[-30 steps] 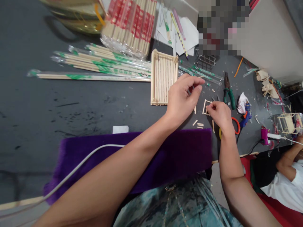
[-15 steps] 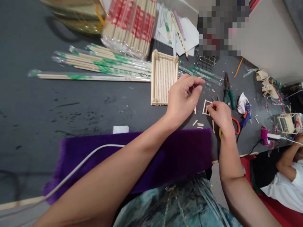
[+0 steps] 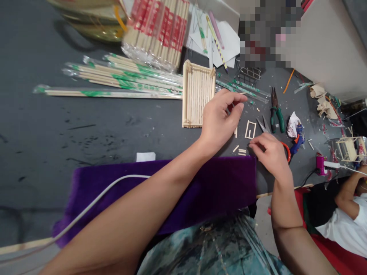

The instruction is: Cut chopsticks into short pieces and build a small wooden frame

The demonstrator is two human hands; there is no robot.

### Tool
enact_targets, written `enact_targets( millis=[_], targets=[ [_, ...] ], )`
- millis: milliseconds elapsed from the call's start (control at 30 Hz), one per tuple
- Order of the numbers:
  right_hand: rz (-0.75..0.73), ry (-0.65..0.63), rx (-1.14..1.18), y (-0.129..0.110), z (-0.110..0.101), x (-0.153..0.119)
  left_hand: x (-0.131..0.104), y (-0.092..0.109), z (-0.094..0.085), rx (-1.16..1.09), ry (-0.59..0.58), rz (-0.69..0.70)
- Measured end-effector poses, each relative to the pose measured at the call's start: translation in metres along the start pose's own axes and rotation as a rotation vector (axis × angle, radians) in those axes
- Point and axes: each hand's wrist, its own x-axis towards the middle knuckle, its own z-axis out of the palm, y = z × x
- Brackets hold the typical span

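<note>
A small rectangular frame of thin wooden sticks (image 3: 247,130) lies flat on the dark table, with a short stick inside it. Just below it hovers my right hand (image 3: 271,154), thumb and forefinger slightly parted and nothing visible between them. My left hand (image 3: 220,116) is loosely curled, its thumb and forefinger a little apart, and appears to hold nothing. It covers the lower right corner of a tray made of wooden sticks (image 3: 197,95). Several short cut sticks (image 3: 242,150) lie between my hands. Scissors (image 3: 263,124) are partly hidden behind my right hand.
Green-handled pliers (image 3: 276,114) and a blue glue gun (image 3: 297,144) lie to the right. Wrapped chopsticks (image 3: 157,34) and bagged sticks (image 3: 114,80) are at the upper left. A purple cloth (image 3: 114,202) and white cable (image 3: 109,189) lie near me. Another person's arm (image 3: 348,191) is at far right.
My right hand has moved off the small frame, down and to the right, uncovering the short stick inside it and the scissor blades. The left hand has stayed almost still.
</note>
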Motion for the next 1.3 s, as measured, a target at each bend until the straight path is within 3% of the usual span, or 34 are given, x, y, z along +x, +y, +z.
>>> enact_targets(
  millis=[200,833,1033,1300],
  targets=[
    [-0.128,-0.105,-0.144,0.003,0.020,-0.003,-0.001,-0.001,0.000,0.004,-0.002,-0.001],
    [-0.396,-0.019,-0.394,0.012,0.027,-0.001,0.001,0.001,0.000,0.016,0.009,0.012],
    [-0.305,0.123,-0.210,0.028,0.008,0.022,0.000,0.001,0.000,0.026,-0.006,0.013],
    [-0.198,0.080,-0.165,0.044,0.010,0.055,0.000,0.000,-0.001,0.046,-0.012,0.006]
  ],
)
